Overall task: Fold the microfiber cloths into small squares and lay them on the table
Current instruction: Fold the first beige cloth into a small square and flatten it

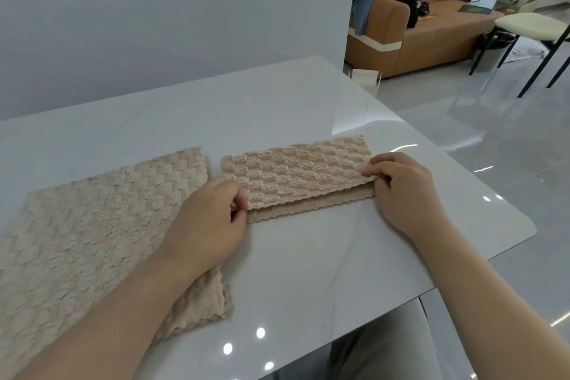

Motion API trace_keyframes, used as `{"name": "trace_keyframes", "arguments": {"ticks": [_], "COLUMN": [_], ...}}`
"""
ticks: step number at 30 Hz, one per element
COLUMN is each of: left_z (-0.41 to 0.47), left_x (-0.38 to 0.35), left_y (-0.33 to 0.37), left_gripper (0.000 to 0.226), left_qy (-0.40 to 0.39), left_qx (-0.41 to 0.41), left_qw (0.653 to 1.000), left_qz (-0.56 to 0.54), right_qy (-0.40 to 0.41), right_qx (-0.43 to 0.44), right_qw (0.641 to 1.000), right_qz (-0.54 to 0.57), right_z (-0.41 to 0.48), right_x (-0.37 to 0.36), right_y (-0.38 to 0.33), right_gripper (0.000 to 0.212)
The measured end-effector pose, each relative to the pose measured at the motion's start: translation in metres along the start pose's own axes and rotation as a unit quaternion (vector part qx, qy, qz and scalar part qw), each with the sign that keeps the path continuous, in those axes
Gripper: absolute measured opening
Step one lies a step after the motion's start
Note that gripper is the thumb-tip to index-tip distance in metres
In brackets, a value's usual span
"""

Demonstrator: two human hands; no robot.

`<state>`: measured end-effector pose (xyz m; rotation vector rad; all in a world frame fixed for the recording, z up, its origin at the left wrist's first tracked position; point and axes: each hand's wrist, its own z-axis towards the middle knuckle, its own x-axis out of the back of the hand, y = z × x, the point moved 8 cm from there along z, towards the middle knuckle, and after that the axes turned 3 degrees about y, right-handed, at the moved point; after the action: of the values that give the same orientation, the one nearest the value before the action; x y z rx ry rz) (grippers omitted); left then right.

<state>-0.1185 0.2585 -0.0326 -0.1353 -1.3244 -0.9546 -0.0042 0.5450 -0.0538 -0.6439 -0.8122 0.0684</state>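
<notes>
While the left hand (209, 219) and right hand (407, 191) are pinching the ends of the half-folded cloth (299, 173) mid-frame, a spread cloth (86, 225) is lying lower left, partly under the left forearm (123, 302).

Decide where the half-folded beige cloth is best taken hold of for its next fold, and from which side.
Take the half-folded cloth at its right short end, the grip pinching both layers at both corners, coming from the right. It lies as a long flat strip, so carrying that end over the left one should give a square.
</notes>
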Motion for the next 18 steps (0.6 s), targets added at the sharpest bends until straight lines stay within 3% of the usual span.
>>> {"name": "trace_keyframes", "arguments": {"ticks": [6,13,18], "left_z": [-0.0065,-0.0095,-0.0098], "left_x": [-0.0033,-0.0047,-0.0045], "left_y": [0.0033,0.0028,0.0027], "left_gripper": [0.02,0.016,0.015], "left_qy": [-0.003,-0.006,-0.003], "left_qx": [-0.026,-0.02,-0.025], "left_qw": [1.0,1.0,1.0], "left_qz": [0.015,0.011,0.008], "right_qy": [0.007,0.002,0.007], "right_qx": [0.013,0.005,0.019], "right_qw": [1.0,1.0,1.0], "right_qz": [-0.008,0.002,-0.009], "right_z": [-0.0027,-0.0052,-0.0045], "right_x": [-0.0023,-0.0016,-0.0022], "right_y": [-0.0039,-0.0049,-0.0041], "right_gripper": [0.022,0.028,0.021]}}
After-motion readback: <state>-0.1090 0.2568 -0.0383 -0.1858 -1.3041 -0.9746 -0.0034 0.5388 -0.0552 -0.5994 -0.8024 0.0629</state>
